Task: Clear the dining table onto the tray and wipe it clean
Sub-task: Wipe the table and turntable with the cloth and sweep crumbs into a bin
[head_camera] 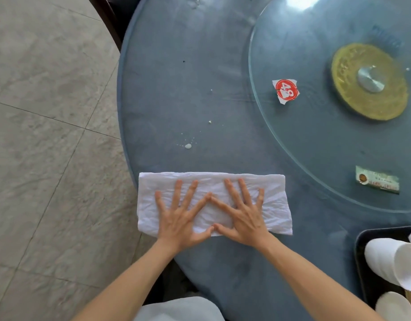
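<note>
The blue dining table (176, 77) carries one glass turntable (327, 158) and, at the right edge, one dark tray (359, 258) holding at least two white cups (389, 260). One folded white cloth (276, 205) lies at the near edge under the left hand (180, 222) and right hand (242, 218), fingers spread flat, pressing rather than clutching. Push forward with even pressure to catch the white spill (188, 146) and one crumb (210, 122).

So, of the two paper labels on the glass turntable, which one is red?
The torn label with the red circle, near the turntable's left edge, left of the yellow hub. The other label is a pale greenish strip nearer the tray.
</note>
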A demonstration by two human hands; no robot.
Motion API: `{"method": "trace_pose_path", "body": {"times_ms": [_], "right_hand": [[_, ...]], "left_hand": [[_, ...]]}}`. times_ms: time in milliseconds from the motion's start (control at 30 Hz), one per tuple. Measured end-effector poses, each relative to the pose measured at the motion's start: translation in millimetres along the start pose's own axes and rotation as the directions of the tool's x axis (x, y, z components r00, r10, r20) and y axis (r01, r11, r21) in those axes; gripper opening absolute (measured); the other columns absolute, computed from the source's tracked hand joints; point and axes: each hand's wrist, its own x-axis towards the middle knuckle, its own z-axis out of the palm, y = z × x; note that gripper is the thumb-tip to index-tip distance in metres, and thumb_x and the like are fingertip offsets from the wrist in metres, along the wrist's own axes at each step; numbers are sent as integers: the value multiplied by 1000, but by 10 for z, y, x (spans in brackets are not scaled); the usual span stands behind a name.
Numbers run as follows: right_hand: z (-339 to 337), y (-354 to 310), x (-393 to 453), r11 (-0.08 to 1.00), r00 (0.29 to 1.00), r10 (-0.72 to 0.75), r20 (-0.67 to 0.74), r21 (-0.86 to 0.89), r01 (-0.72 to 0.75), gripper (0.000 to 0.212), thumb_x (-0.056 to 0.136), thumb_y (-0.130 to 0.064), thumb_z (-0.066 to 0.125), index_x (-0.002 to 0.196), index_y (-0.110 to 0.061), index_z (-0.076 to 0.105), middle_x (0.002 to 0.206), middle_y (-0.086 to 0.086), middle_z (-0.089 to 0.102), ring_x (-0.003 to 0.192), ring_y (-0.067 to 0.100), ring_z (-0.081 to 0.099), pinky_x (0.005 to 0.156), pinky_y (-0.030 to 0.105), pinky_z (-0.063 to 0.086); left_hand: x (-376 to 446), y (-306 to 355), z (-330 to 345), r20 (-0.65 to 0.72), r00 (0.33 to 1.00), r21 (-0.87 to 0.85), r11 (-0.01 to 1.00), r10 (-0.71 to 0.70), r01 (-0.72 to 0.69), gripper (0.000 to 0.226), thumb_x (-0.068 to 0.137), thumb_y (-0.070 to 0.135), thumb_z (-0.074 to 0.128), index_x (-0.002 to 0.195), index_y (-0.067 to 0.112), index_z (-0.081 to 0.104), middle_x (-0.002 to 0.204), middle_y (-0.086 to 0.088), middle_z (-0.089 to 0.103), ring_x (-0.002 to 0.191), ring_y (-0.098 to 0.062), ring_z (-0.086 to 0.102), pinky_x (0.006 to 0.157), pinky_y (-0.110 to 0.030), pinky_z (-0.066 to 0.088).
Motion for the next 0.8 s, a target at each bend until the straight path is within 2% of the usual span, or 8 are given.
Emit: {"method": "trace_pose_path", "body": {"times_ms": [233, 533, 800], "right_hand": [[-80, 3, 351, 1000, 999, 26, -24, 14, -25, 82, 80, -87, 50, 153, -60, 27, 173, 0, 13, 159, 38, 5, 107, 86, 3], [-220, 8, 1241, 994, 995, 97, -24, 44, -96, 80, 81, -90, 41, 153, -66, 16, 174, -8, -5, 159, 32, -10, 106, 86, 3], [-371, 115, 2142, 991, 992, 120, -42, 69, -117, 79, 81, -93, 39, 150, -71, 9, 172, -14, -15, 158, 28, -18, 106, 87, 0]], "left_hand": [[271, -206, -106, -36, 999, 15, 1000, -14, 14, 102, 70, 90, 48, 158, 44, 26, 171, 1, 16, 156, -39, 10, 107, -84, 4], [1040, -822, -378, -101, 994, 110, 993, 40, -28, 98, 71, 92, 43, 157, 47, 27, 171, 5, 14, 157, -38, 4, 109, -81, 1], [1787, -1345, -634, -131, 989, 130, 990, 63, -46, 89, 81, 81, 36, 159, 50, 6, 171, 12, -2, 158, -31, -9, 112, -79, -4]]}}
